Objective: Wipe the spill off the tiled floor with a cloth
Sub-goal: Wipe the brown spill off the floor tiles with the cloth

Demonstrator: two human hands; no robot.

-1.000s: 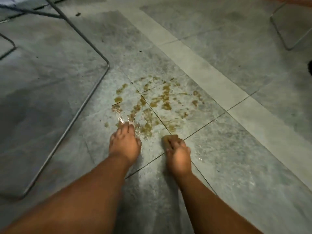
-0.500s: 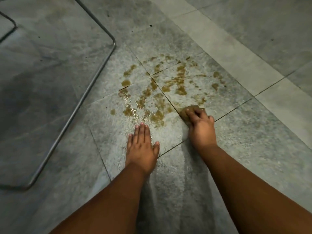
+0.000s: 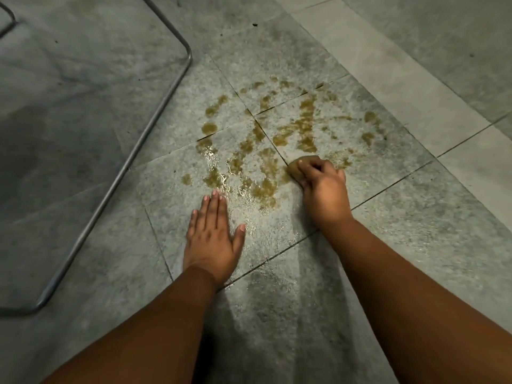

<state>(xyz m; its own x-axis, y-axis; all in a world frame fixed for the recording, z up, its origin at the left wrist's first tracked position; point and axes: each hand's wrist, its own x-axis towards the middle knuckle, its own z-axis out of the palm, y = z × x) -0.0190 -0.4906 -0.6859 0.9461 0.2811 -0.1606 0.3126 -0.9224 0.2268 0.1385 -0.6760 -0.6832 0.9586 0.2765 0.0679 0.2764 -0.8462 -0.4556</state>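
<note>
A yellow-brown spill (image 3: 277,139) lies in streaks and blobs across several grey floor tiles (image 3: 388,217). My right hand (image 3: 322,187) presses a small brown-stained cloth (image 3: 297,165) onto the floor at the spill's near right edge; most of the cloth is hidden under the fingers. My left hand (image 3: 213,234) lies flat, palm down, fingers together, on the wet tile just below the spill's near left part. It holds nothing.
A bent metal tube frame (image 3: 155,112) of some furniture rests on the floor to the left, with a second curved tube (image 3: 9,22) at the top left. A band of lighter tiles (image 3: 401,87) runs diagonally at the right. Wet sheen spreads near my hands.
My right hand has slid the cloth slightly left along the spill's near edge. The view has come closer and lower. My left hand stays flat in place.
</note>
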